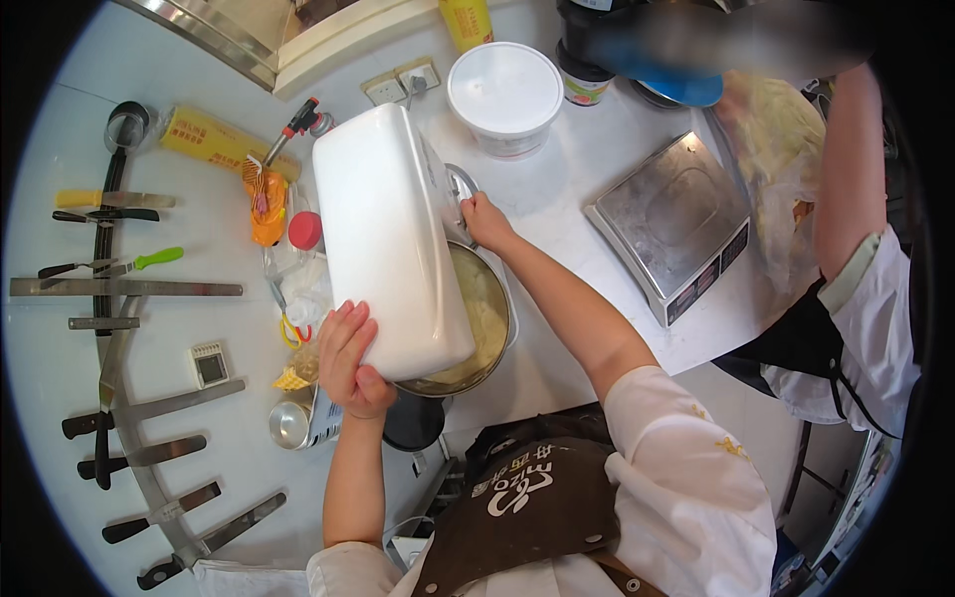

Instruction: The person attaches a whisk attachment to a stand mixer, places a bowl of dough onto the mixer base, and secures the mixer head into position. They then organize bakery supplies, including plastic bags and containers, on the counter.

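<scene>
A large white appliance, apparently a stand mixer (388, 246), stands before me on the worktop. Under its overhanging head, a round metal bowl (509, 317) holds pale, thick dough or batter (481, 298), partly hidden by the casing. My left hand (351, 358) grips the near-left corner of the casing, fingers over the top and thumb at the front end. On the far right side, my right hand (485, 220) has its fingers closed at a grey handle or lever (461, 179); its exact shape is partly covered.
A white lidded tub (506, 97) and a metal-topped scale (675, 209) stand on the worktop (552, 186). Knives and spatulas hang on a wall rack (123, 298) at left. A co-worker's arm (850, 179) is beside a plastic bag (780, 149) at right.
</scene>
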`<control>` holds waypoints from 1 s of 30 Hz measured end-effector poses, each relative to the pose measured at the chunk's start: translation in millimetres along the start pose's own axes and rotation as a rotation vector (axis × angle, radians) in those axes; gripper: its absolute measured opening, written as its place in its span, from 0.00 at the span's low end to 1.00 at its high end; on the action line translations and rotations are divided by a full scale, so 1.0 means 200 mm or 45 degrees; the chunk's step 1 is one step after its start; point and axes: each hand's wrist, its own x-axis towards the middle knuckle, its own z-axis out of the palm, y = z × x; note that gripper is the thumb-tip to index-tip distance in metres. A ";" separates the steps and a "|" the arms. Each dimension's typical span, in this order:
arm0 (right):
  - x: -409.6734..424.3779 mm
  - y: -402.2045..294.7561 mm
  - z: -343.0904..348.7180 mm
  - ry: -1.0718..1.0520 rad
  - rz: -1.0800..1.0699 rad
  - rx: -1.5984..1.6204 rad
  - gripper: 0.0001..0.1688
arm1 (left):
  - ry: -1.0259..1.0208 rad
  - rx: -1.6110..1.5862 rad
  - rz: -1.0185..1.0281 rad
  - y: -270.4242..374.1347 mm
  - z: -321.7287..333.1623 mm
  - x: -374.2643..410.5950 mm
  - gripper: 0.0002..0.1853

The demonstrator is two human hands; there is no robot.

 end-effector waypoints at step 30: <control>0.01 -0.05 0.00 0.007 0.115 -0.072 0.29 | 0.020 -0.008 -0.030 0.00 0.00 -0.01 0.25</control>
